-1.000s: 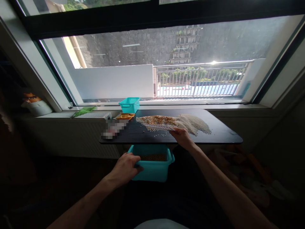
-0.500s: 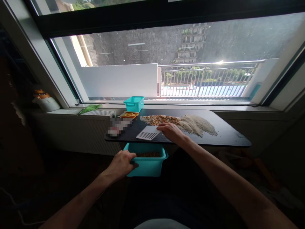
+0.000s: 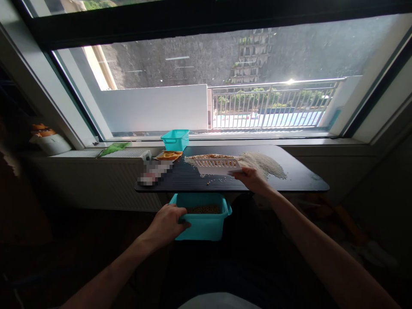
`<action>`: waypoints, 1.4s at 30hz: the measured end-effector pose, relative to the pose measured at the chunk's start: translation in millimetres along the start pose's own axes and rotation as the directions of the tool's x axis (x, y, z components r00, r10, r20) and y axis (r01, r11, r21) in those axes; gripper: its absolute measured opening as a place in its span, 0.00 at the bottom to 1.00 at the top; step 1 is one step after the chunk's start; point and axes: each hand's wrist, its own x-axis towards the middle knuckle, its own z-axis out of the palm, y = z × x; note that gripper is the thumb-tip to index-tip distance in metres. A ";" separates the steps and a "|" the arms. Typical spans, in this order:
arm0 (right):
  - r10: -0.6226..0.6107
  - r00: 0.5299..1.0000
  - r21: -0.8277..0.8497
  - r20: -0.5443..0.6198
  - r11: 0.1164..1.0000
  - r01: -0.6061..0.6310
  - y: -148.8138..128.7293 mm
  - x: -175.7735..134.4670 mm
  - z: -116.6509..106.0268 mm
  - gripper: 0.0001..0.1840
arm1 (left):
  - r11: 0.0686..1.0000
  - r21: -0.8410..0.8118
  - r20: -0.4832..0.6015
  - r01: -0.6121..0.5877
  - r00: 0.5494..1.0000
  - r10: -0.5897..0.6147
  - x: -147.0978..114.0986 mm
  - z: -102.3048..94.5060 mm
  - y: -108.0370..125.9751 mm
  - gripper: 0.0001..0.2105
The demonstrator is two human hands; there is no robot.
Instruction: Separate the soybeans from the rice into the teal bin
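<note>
My left hand [image 3: 169, 221] is closed on the near left rim of a turquoise plastic bin [image 3: 202, 228] below the table's front edge. Brown kernels [image 3: 205, 209] lie inside that bin. In my right hand [image 3: 252, 179] is a white slotted scoop [image 3: 215, 168], held by its right end above the table with its slots toward the window. Behind the scoop, a spread of orange-brown kernels [image 3: 209, 157] is partly hidden. It meets a pile of white rice-like grains [image 3: 265, 165] on the right. A few loose grains lie near the scoop.
The black table [image 3: 302, 182] stands against the window sill. A second turquoise bin [image 3: 175, 140] and an orange packet [image 3: 169, 155] are at its back left, with a blurred item [image 3: 154, 172] in front. Left are a radiator [image 3: 109, 176], green cloth [image 3: 115, 148] and a white pot [image 3: 53, 143].
My right hand has moved right and turned the scoop, so its slotted end now points up and away. The left hand keeps its hold on the bin. The whole view has shifted slightly.
</note>
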 end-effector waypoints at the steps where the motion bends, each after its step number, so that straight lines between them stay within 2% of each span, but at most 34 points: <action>1: 0.025 1.000 0.036 -0.013 0.999 -0.024 5.1 -5.6 0.3 0.23 | 1.000 -0.004 0.001 -0.002 1.000 0.002 -0.1 0.2 2.5 0.07; 5: 0.116 0.992 0.164 -0.059 0.981 -0.105 16.9 -36.7 -3.9 0.25 | 1.000 -0.011 0.002 -0.011 1.000 0.011 0.1 3.2 9.8 0.08; 9: 0.188 0.981 0.247 -0.055 0.954 -0.169 19.4 -68.0 -15.2 0.26 | 1.000 -0.013 0.004 -0.022 1.000 0.022 0.5 5.5 13.9 0.08; 12: 0.231 0.971 0.285 -0.066 0.937 -0.204 23.7 -76.7 -24.1 0.28 | 1.000 -0.015 0.009 -0.028 1.000 0.028 0.3 4.9 16.8 0.08; 18: 0.283 0.943 0.305 -0.175 0.926 -0.221 44.1 -50.5 -30.1 0.27 | 0.999 -0.023 0.013 -0.035 0.999 0.035 -0.9 2.2 20.2 0.08; 25: 0.291 0.935 0.299 -0.204 0.928 -0.224 54.3 -28.1 -22.5 0.24 | 0.999 -0.026 0.023 -0.045 0.999 0.046 0.7 2.1 22.6 0.09; 29: 0.286 0.942 0.303 -0.176 0.926 -0.224 46.9 -25.2 -18.7 0.23 | 0.999 -0.022 0.020 -0.042 0.999 0.043 1.5 1.6 24.5 0.09; 38: 0.295 0.951 0.365 -0.089 0.898 -0.244 34.8 -27.3 -20.9 0.26 | 0.999 -0.001 0.027 -0.032 0.999 0.032 2.7 1.8 22.1 0.07; 42: 0.284 0.958 0.382 -0.044 0.891 -0.246 29.5 -26.5 -14.3 0.26 | 1.000 0.011 0.026 -0.021 0.999 0.021 2.0 2.3 18.7 0.06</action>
